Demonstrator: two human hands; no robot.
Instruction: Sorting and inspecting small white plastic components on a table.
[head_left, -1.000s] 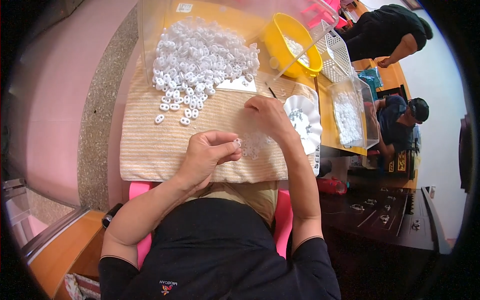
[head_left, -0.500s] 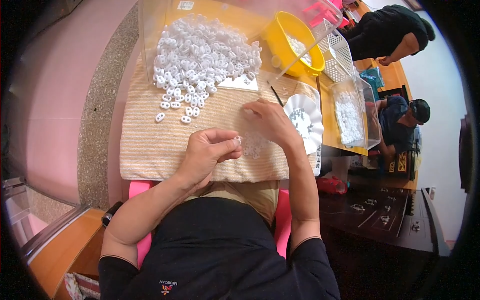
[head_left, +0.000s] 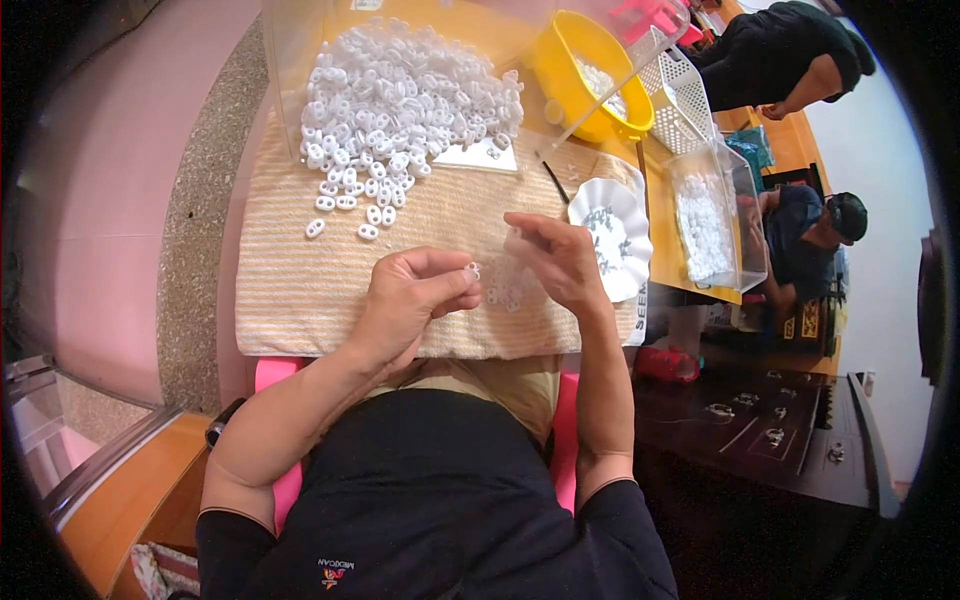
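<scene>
At desk centre, on the striped cloth (head_left: 300,280): left hand (head_left: 405,300) pinches a small white plastic ring (head_left: 472,271) between thumb and forefinger. Right hand (head_left: 560,262) at 3 o'clock of it, fingers narrow, contents unclear. Heap of white rings (head_left: 400,100) at 12 o'clock. Ring judged light, stiff, slippery; grip its rim

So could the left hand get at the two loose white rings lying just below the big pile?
Probably yes. The left hand, pinching a small white piece, sits close to the loose white rings, with only bare striped cloth between them.
</scene>
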